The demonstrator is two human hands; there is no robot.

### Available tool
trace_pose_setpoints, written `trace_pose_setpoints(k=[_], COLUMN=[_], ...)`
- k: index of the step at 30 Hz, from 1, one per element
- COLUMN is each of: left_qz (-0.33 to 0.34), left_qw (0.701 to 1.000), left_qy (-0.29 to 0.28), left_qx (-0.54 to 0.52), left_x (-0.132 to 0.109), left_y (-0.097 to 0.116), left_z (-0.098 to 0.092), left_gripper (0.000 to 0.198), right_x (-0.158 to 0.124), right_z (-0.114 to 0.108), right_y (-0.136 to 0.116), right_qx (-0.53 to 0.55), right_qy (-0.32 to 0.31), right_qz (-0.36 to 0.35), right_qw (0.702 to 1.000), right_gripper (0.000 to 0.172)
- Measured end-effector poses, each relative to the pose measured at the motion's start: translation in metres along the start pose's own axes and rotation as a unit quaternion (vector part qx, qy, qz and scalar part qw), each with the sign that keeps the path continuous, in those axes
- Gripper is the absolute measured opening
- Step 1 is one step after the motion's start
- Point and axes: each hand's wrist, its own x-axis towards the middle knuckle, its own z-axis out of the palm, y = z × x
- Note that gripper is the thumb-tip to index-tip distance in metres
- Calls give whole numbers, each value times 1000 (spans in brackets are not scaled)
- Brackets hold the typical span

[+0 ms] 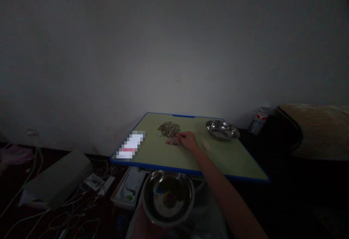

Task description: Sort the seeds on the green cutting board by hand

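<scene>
My left hand (148, 226) holds a round stainless steel bowl (145, 204) below the near edge of the small table. A little dark reddish stuff seems to lie in its bottom, or it is a reflection; I cannot tell. Over the pale green tabletop my right hand (188, 140) reaches forward, thumb and fingers pinched together beside a reddish-brown pile (172, 141) of small pieces. What the pinch holds, if anything, is too small to see. Just behind that pile spreads a mixed heap of dark and pale grains or seeds (169, 128).
A shallow metal basin (222, 130) stands at the table's far right, with a small pale object (206, 145) near it. At the left lies a blurred-out bright rectangle (130, 145). A bottle (258, 120), cables (77, 202), a long box (58, 181) and a tray (128, 191) surround the table.
</scene>
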Motion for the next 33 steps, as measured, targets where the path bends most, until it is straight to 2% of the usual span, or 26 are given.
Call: trace_pose_setpoints(k=[3,7,13,19,22,26,30,33], left_qz=[-5,35,50,84,65,37,75,90], left_qw=[998,993,985,979,976,984,970,965], left_qy=[-26,-77,-58,-47,-41,-29,-63,-58], left_qx=[52,88,152,179,206,172,221,241], left_x=[-4,-4,2,-2,-7,-13,-11,-7], left_y=[5,6,2,6,9,11,8,6], left_z=[6,8,3,16,22,27,27,19], left_gripper=[75,76,100,93,92,89,102,106], right_x=[0,-1,0,-1,-1,-1,-1,0], right_z=[1,1,1,2,1,1,2,3], right_y=[0,0,2,1,1,1,2,2], right_qx=[1,3,7,-3,3,12,3,3], right_qy=[0,5,9,9,12,10,15,16], right_qz=[2,8,1,-3,1,-7,-9,0], right_qw=[1000,1000,1000,1000,1000,1000,1000,1000], right_gripper=[23,24,24,24,24,27,27,24])
